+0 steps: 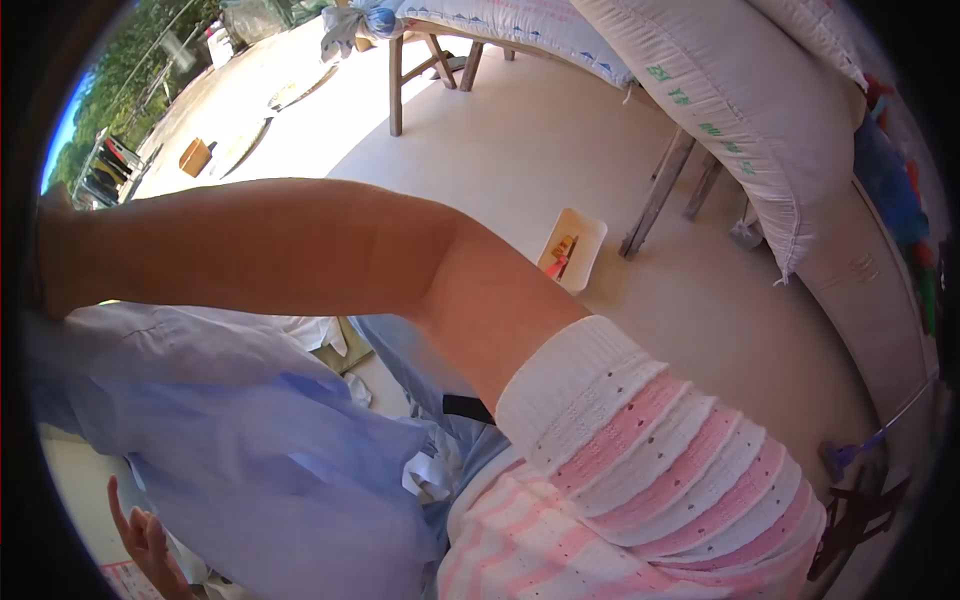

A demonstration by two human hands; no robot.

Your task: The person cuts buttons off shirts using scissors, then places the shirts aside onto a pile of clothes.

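My right arm, in a pink-and-white striped sleeve, stretches across the view to the left edge. There my right hand (58, 245) is dark and cut off, so its fingers are hidden. Just below it spreads a thin, bluish-white translucent sheet or bag (290, 450), bunched and creased; whether the hand grips it is not visible. At the lower left, beside the sheet's edge, my left hand (148, 545) shows with one finger stretched up and the others partly bent. Nothing is seen between those fingers.
Full white sacks (740, 110) lie on a wooden-legged stand (660, 190) at upper right. A cream tray (590, 235) with small items sits on the floor. A brown box (195, 157) stands in sunlight. A purple-headed tool (850, 455) is at right.
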